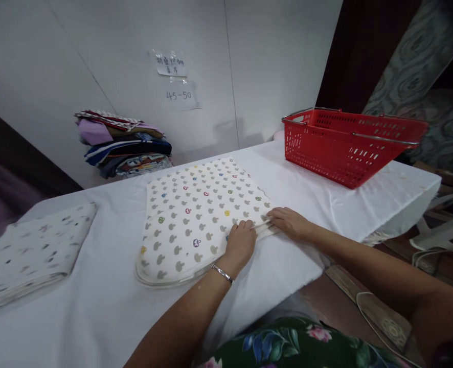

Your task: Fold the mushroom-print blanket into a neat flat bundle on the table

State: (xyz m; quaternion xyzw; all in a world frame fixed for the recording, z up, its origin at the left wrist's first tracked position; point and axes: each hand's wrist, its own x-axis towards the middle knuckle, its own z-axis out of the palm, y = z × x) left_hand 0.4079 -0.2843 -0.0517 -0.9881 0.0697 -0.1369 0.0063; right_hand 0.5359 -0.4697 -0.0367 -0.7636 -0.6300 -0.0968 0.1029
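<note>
A folded white cloth with small mushroom prints lies flat on the white table in front of me. My left hand, a silver bracelet on its wrist, rests on the cloth's near right edge with the fingers curled down onto the fabric. My right hand lies beside it at the cloth's right corner, fingers pressed together on the edge. Both hands touch the same edge, close to each other.
A red plastic basket with metal handles stands at the table's far right. A stack of folded coloured fabrics sits against the wall. Another folded patterned cloth lies at the left. Paper notes hang on the wall.
</note>
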